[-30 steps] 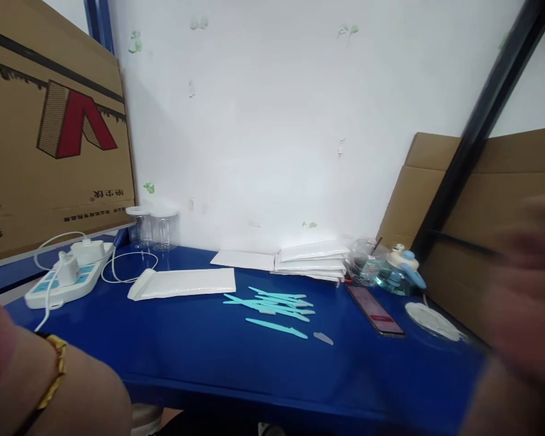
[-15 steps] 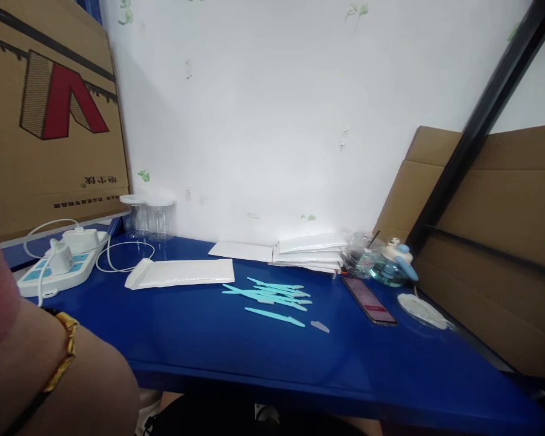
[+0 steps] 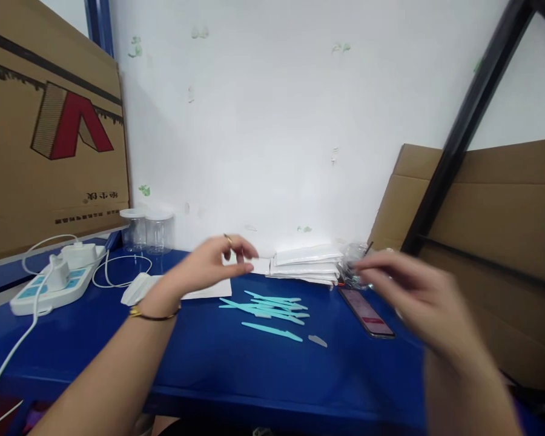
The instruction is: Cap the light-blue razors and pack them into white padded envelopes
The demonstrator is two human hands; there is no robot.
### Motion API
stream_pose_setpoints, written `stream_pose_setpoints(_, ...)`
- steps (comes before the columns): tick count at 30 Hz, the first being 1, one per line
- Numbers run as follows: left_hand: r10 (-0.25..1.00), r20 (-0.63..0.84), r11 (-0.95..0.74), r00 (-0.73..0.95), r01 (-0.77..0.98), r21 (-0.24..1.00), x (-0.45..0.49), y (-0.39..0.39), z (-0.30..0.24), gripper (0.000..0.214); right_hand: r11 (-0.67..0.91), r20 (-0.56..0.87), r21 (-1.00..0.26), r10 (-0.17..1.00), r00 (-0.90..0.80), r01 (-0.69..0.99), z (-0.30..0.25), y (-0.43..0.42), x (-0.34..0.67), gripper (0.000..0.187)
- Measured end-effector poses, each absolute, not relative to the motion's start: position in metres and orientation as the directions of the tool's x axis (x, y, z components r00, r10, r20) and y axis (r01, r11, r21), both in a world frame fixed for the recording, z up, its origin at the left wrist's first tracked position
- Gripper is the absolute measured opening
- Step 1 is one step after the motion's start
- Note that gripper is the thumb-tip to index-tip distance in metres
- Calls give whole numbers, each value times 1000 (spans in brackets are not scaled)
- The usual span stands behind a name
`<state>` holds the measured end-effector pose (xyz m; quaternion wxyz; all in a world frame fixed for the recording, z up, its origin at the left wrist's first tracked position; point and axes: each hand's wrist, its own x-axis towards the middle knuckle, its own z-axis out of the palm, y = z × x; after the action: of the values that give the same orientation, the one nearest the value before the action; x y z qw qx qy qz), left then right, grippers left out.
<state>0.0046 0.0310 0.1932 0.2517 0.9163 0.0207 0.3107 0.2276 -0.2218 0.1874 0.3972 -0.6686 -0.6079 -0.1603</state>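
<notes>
My left hand reaches in from the left, open and empty, its thumb and curled fingers apart. Behind and below it lies a white padded envelope, partly covered by my wrist. On the desk between my hands is a loose pile of turquoise eyebrow razors. One more turquoise razor lies apart in front, beside a small translucent cover. My right hand hovers above the phone's right side, blurred by motion, fingers stretched leftward with a gap to the thumb; I see nothing held.
Stacked white envelopes lie against the wall. A phone rests at right, near a crumpled clear bag. At left are a power strip with cables and two clear jars. Cardboard stands along the right side.
My left forearm, close to the camera before, now stretches over the desk with the hand showing. My right hand has come into view from the right. The razors lie as before.
</notes>
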Motion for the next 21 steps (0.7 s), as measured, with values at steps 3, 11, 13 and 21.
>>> stream_pose_setpoints(3,236,174,-906,956,151,396,51,55,145,18,-90,343,-437,903,258,895,150,-172,244,14)
stream_pose_setpoints(11,224,92,-967,970,209,147,80,70,72,13,-129,253,-479,927,276,869,60,-115,259,10)
stream_pose_setpoints(13,191,116,-976,975,176,126,80,67,73,10,-96,316,-471,910,269,877,58,-114,251,10)
stream_pose_setpoints(21,113,215,-974,970,65,218,89,42,86,9,-18,260,-586,943,209,810,68,-112,235,22)
